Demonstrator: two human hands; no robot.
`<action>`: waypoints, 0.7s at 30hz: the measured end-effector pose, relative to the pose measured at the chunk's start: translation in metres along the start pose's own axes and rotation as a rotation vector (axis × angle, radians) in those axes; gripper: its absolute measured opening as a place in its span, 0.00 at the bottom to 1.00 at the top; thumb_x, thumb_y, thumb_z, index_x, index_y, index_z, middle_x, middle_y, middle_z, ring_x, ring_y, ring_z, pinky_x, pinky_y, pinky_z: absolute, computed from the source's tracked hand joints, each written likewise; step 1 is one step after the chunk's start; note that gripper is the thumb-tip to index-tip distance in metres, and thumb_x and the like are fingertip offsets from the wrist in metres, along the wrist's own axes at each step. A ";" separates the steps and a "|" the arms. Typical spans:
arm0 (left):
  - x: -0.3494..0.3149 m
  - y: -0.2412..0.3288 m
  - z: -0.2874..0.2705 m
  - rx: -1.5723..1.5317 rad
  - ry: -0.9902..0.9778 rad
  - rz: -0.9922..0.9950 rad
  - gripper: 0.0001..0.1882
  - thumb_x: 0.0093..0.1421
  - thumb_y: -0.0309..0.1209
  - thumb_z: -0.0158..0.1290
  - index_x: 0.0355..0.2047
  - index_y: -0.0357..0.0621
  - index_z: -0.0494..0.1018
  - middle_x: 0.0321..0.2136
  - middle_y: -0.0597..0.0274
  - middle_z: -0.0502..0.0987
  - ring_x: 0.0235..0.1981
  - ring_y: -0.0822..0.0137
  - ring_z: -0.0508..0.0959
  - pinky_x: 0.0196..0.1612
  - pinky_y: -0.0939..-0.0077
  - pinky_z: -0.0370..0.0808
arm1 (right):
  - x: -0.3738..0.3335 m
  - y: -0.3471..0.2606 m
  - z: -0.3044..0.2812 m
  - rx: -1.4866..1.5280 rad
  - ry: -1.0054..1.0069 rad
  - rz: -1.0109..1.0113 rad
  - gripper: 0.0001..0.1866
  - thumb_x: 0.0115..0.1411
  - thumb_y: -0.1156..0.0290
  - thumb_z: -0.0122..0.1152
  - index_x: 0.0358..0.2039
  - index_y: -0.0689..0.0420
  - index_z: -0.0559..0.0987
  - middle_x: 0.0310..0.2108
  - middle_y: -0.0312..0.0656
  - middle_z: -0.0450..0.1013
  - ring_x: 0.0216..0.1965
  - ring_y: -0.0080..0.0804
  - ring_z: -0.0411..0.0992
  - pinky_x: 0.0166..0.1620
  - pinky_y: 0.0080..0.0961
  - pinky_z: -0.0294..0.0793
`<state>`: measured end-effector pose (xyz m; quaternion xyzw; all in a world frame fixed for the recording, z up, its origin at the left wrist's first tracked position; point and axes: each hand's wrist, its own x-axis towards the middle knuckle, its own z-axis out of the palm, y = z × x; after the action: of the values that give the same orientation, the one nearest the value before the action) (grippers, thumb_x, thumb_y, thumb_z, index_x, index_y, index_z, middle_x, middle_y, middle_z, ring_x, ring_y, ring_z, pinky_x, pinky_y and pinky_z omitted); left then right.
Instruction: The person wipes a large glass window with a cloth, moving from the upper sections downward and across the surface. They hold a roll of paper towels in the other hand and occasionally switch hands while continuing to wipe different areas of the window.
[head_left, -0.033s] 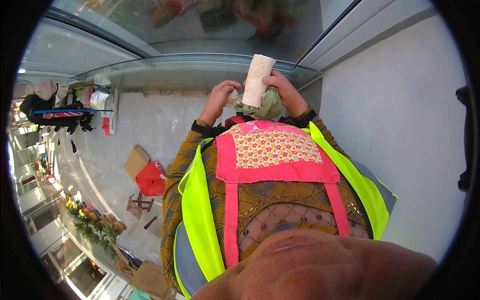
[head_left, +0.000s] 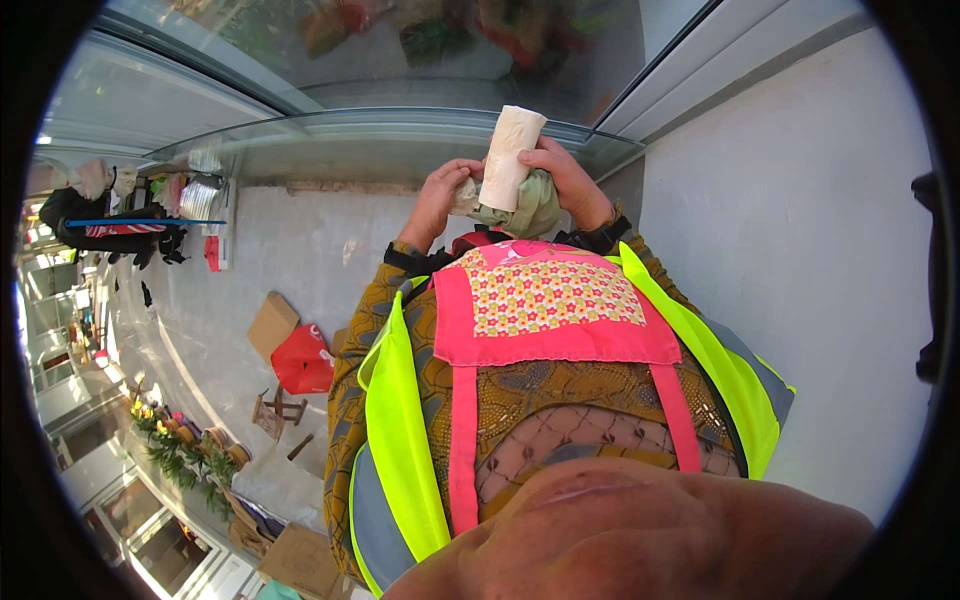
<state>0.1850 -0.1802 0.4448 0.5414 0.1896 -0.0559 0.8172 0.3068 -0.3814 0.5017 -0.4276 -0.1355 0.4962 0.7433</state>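
Note:
An off-white roll (head_left: 510,160), textured like paper, stands tilted in front of my chest. My right hand (head_left: 568,185) is closed around it, thumb against its right side, the other fingers mostly hidden behind. Pale green cloth or soft wrapping (head_left: 537,208) bunches under the roll and against the right palm. To the left, my left hand (head_left: 440,192) has its fingers bent together beside a crumpled, whitish, thin piece (head_left: 465,197), which it seems to pinch. Whether that piece joins the green material cannot be made out.
Ahead is a glass pane (head_left: 390,140) with a metal frame; a plain pale wall (head_left: 790,220) rises at right. On the left are a loaded rack (head_left: 130,215), a red bag (head_left: 302,360), a small wooden stool (head_left: 275,412), cardboard boxes (head_left: 300,560) and potted plants (head_left: 185,445).
The roll has shifted very slightly to the left and up, with my right hand on it. My left hand is almost where it was.

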 end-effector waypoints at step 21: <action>-0.038 -0.055 -0.018 -0.114 -0.284 0.079 0.52 0.62 0.71 0.34 0.71 0.40 0.50 0.67 0.54 0.61 0.66 0.60 0.63 0.66 0.63 0.61 | 0.025 0.006 0.034 -0.480 -0.047 0.034 0.31 0.57 0.66 0.71 0.58 0.60 0.71 0.52 0.41 0.74 0.52 0.31 0.72 0.58 0.29 0.70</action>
<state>0.1289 -0.1905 0.4052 0.4879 0.0536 -0.0891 0.8667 0.2939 -0.3424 0.5118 -0.5827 -0.2596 0.4720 0.6085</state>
